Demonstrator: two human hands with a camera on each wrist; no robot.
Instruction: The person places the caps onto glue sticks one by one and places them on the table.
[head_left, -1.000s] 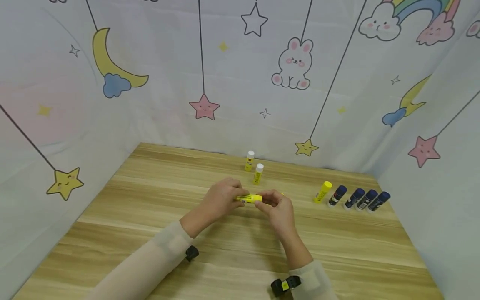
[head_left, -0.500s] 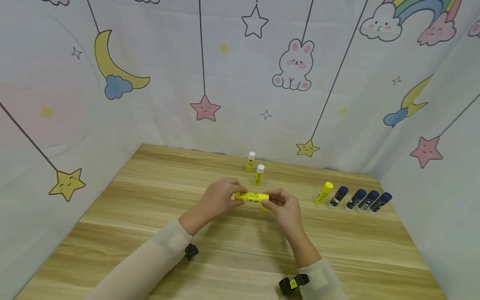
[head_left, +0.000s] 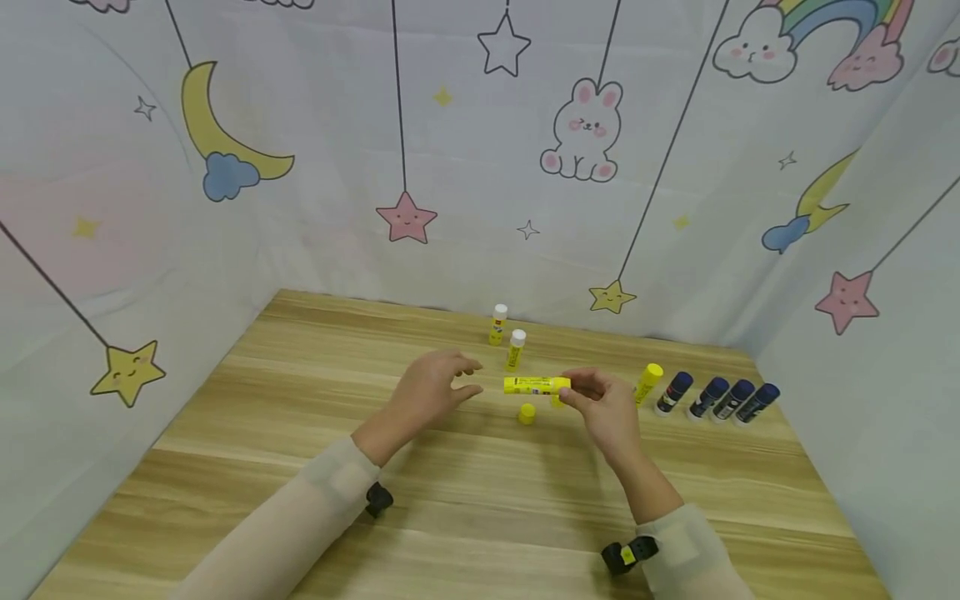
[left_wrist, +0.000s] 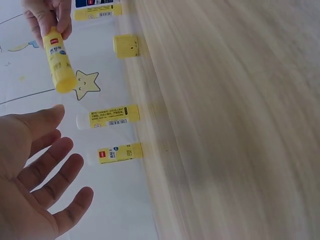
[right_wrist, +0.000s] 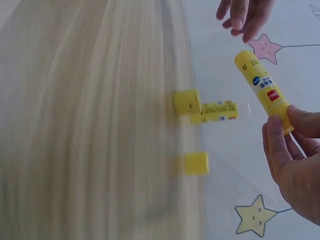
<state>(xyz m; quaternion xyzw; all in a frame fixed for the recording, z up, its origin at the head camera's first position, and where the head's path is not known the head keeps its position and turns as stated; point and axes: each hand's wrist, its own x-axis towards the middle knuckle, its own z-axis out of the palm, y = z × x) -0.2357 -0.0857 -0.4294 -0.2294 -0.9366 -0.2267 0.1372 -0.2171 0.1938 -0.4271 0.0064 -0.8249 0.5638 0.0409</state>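
My right hand [head_left: 611, 417] pinches a yellow glue stick [head_left: 534, 385] at its right end and holds it level above the table. To the left, my left hand [head_left: 431, 387] is off the stick, its thumb and fingers parted with nothing between them. Two yellow caps lie under the held stick: one cap [head_left: 527, 414] in plain sight, the other cap [right_wrist: 196, 163] partly hidden behind the stick in the head view. Farther back stand two white-topped yellow glue sticks, a nearer one [head_left: 516, 352] and a farther one [head_left: 498, 325].
Right of my right hand stands a yellow-capped glue stick [head_left: 649, 383], its lower part close behind the hand. Several navy-capped glue sticks [head_left: 707, 398] continue that row. A printed cloth [head_left: 465, 167] hangs behind and beside the wooden table [head_left: 480, 517].
My left hand has let go of the glue stick and parted its fingers. The right hand has carried the stick to the right, and the caps beneath have come into view.
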